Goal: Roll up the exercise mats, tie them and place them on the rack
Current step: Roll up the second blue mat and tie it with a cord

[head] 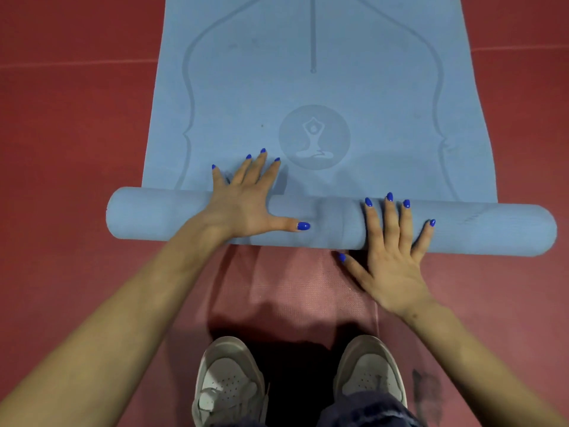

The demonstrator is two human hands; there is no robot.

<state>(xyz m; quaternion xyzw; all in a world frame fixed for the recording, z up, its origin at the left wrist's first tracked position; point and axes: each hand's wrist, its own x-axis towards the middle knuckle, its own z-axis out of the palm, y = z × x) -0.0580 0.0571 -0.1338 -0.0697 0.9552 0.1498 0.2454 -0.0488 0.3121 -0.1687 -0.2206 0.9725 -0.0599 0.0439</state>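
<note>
- Head view: the blue mat (320, 97) lies flat on the red floor (61, 134), its near end already wound into a roll (332, 223) that sits under both hands, so the person can push it away from the shoes (228, 383).
- The left hand (243, 201) lies flat over the top of the roll, fingers spread and straight, reaching onto the flat mat beyond; it presses rather than grasps, likely to keep the winding tight.
- The right hand (391, 245) rests on the roll's near face, fingers straight, thumb below, seemingly placed to drive it forward.
- A pink mat (292, 288) lies under the wrists.
</note>
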